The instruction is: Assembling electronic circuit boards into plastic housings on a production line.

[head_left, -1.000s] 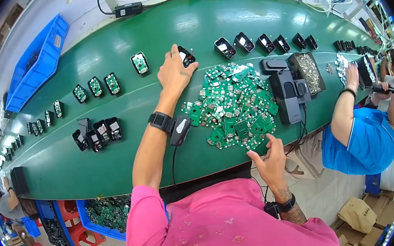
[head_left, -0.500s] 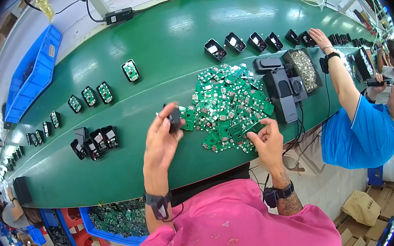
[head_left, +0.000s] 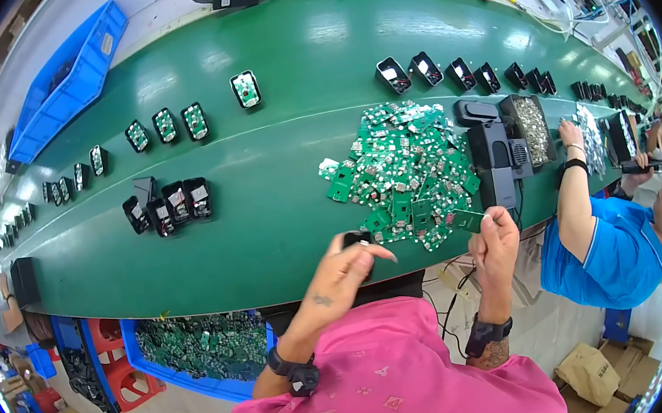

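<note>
A dark green worktop [head_left: 275, 132] is seen. The heap of circuit boards [head_left: 404, 170] at the right is green flecked with silver. The small casings [head_left: 173, 205] at the left are black. A blue bin [head_left: 68, 81] is seen far left. Pink sleeves [head_left: 389, 378] are worn, and a blue shirt [head_left: 619, 257] by the neighbouring person.

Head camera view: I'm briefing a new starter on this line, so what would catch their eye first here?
The heap of small green circuit boards in the middle of the long green conveyor belt stands out first. Just below it, the left hand grips a small black casing while the right hand pinches one green board. Black casings sit in rows further left.
</note>
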`<state>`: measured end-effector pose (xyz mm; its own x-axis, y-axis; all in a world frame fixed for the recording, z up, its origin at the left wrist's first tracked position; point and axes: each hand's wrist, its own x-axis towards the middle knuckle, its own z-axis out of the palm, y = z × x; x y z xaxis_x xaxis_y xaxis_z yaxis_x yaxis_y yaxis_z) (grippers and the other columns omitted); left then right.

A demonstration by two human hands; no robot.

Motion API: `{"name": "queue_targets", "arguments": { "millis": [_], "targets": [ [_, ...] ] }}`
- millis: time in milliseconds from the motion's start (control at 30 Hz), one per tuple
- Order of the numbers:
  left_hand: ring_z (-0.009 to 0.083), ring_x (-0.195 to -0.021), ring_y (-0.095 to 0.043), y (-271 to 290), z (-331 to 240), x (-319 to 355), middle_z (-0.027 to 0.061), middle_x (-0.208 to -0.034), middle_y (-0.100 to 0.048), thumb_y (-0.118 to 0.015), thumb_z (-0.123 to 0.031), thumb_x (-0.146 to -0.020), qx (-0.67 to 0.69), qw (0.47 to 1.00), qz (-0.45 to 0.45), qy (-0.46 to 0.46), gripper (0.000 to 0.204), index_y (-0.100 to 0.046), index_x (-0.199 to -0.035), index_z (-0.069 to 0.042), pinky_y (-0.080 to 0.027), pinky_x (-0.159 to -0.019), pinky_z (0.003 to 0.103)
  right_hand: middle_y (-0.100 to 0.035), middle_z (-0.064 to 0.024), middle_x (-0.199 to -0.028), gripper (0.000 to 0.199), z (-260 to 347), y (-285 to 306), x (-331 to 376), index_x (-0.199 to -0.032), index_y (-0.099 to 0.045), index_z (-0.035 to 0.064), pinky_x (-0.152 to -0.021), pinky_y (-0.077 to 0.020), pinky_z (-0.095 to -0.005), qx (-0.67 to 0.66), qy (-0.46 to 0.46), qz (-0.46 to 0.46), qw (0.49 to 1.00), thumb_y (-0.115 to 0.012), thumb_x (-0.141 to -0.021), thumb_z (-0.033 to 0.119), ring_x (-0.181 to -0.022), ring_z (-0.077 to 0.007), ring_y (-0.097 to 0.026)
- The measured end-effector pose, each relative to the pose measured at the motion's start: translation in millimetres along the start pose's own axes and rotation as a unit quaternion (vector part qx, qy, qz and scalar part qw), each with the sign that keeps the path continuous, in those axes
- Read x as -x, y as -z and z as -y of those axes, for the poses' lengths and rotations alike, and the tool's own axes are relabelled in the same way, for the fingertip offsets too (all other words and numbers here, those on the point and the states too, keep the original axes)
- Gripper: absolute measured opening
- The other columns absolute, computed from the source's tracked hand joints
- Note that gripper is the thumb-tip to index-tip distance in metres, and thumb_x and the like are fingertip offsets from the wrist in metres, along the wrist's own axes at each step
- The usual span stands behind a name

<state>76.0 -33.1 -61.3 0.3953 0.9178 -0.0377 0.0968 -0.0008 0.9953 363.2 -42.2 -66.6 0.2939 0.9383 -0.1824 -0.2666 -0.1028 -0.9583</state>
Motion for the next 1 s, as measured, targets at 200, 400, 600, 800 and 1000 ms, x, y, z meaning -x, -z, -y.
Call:
{"name": "queue_targets", "arguments": {
  "millis": [200,400,600,800,1000],
  "targets": [
    [0.0149,-0.09,-0.044,-19,-9,-4,0.0034,-0.088,-0.053,-0.046,-0.032,-0.105,0.064,0.995,0.051,0.059,0.035,-0.07,-0.106,-0.007,-0.04,-0.086,0.032,-0.055,0.0008,-0.065,0.011,-1,-91,36,-0.098,-0.052,0.0039,-0.043,-0.0362,-0.0186,0.118,0.063,0.121,0.984,-0.063,-0.097,0.007,-0.049,-0.0043,-0.049],
    [0.0235,-0.101,-0.045,-6,-4,-6,0.007,-0.082,-0.056,-0.047,-0.026,-0.104,0.058,0.998,-0.012,0.035,0.03,-0.068,-0.105,-0.004,-0.04,-0.091,0.039,-0.064,-0.0045,-0.07,0.011,-4,-93,32,-0.094,-0.059,0.0009,-0.051,-0.0465,-0.0225,0.203,0.108,0.183,0.956,-0.069,-0.093,0.006,-0.058,-0.0098,-0.062],
    [0.0269,-0.097,-0.051,10,18,26,0.0113,-0.091,-0.058,-0.048,-0.023,-0.102,0.003,0.997,-0.077,0.017,0.028,-0.069,-0.106,-0.004,-0.044,-0.083,0.037,-0.068,-0.0094,-0.076,0.012,-10,-112,39,-0.087,-0.066,0.0049,-0.06,-0.0502,-0.0356,0.346,0.219,0.243,0.88,-0.076,-0.082,0.009,-0.065,-0.0259,-0.066],
    [0.0286,-0.105,-0.051,-7,24,13,0.0177,-0.107,-0.053,-0.064,-0.018,-0.082,0.037,0.998,-0.048,0.003,0.061,-0.053,-0.141,-0.009,-0.041,-0.096,0.036,-0.063,-0.0119,-0.079,0.016,-42,-56,15,-0.089,-0.064,0.0011,-0.063,-0.0476,-0.0342,0.363,0.197,0.252,0.875,-0.073,-0.086,0.014,-0.069,-0.0276,-0.059],
    [0.0164,-0.101,-0.055,16,4,31,0.0062,-0.118,-0.05,-0.06,-0.019,-0.087,0.373,0.918,-0.06,0.122,0.069,-0.038,-0.152,-0.013,-0.05,-0.083,0.029,-0.072,-0.0152,-0.087,0.013,-7,-105,3,-0.095,-0.073,0.0041,-0.07,-0.0554,-0.0398,0.507,0.335,0.35,0.713,-0.073,-0.086,0.014,-0.08,-0.0337,-0.07]
  ]
}}
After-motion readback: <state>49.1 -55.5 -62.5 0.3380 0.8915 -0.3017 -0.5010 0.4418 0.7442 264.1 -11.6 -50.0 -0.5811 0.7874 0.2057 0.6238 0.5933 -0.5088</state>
